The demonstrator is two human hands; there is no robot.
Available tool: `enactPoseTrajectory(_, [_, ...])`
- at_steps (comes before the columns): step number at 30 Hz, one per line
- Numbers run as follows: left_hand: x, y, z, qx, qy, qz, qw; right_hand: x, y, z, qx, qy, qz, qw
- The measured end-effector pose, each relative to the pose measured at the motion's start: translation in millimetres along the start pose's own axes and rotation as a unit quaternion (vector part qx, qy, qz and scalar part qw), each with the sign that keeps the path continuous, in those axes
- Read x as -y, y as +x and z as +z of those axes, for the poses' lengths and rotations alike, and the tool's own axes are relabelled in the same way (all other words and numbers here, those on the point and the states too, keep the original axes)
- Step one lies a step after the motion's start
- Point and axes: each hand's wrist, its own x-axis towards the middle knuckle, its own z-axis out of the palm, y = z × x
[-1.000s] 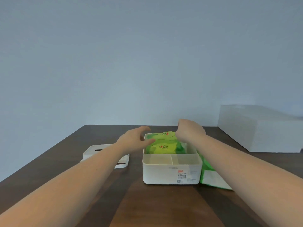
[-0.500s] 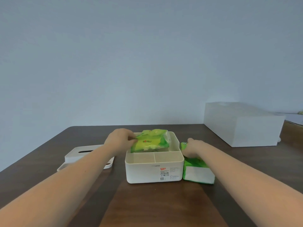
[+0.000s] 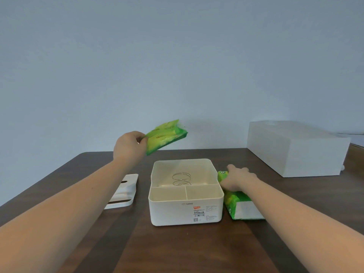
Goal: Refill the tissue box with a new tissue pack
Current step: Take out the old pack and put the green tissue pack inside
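The white tissue box stands open in the middle of the dark wooden table, its large rear compartment showing a bare metal spring. My left hand holds a flat, nearly empty green tissue wrapper in the air above and behind the box's left rear corner. My right hand rests on top of a full green tissue pack lying on the table against the box's right side, fingers curled over its far end.
The box's white lid lies on the table to the left of the box. A large white rectangular box sits at the back right. The table's left edge runs diagonally near my left forearm.
My left hand has lifted the green wrapper out of the box and up into the air. My right hand moved from the box to the full pack on the right.
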Motion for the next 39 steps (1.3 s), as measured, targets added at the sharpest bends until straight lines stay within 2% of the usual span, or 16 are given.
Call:
enactPoseTrajectory(5, [19.4,9.7,13.2,0.009,0.055,-0.036,0.998,1.8,9.8,-16.8,-0.065,0.107,-0.004,0.992])
enactPoseTrajectory(10, [44.5,15.1,34.0,0.037,0.104,-0.075,0.991,17.5,11.2,-49.3,-0.168,0.246,-0.06,0.953])
enactPoseTrajectory(15, [62.2,14.2,52.3,0.071,0.112,-0.073,0.988,43.6,2.6,-70.8,-0.258,0.212,-0.183,0.925])
enactPoseTrajectory(19, [69.1,12.3,62.5,0.125,0.09,-0.083,0.985,61.2,-7.6,-80.4,-0.202,0.232,-0.343,0.887])
enactPoseTrajectory(21, [72.0,11.7,64.1,0.151,0.086,-0.095,0.98,69.8,-14.7,-78.3,-0.158,0.175,-0.407,0.882])
enactPoseTrajectory(25, [77.4,12.5,60.9,0.157,0.086,-0.094,0.979,87.4,-21.5,-60.1,-0.087,0.027,-0.484,0.87])
enactPoseTrajectory(28, [81.9,11.8,54.7,0.173,0.1,-0.092,0.976,96.3,-22.4,-45.2,-0.064,-0.115,-0.502,0.855])
enactPoseTrajectory(30, [86.6,11.6,50.3,0.184,0.112,-0.091,0.972,99.9,-22.8,-40.3,-0.063,-0.171,-0.5,0.846])
enactPoseTrajectory(36, [101.2,9.6,35.3,0.2,0.135,-0.1,0.965,104.9,-28.9,-42.6,-0.045,-0.195,-0.498,0.844])
enactPoseTrajectory(39, [107.5,7.2,28.5,0.207,0.144,-0.1,0.963,103.8,-28.6,-38.8,-0.007,-0.187,-0.503,0.844])
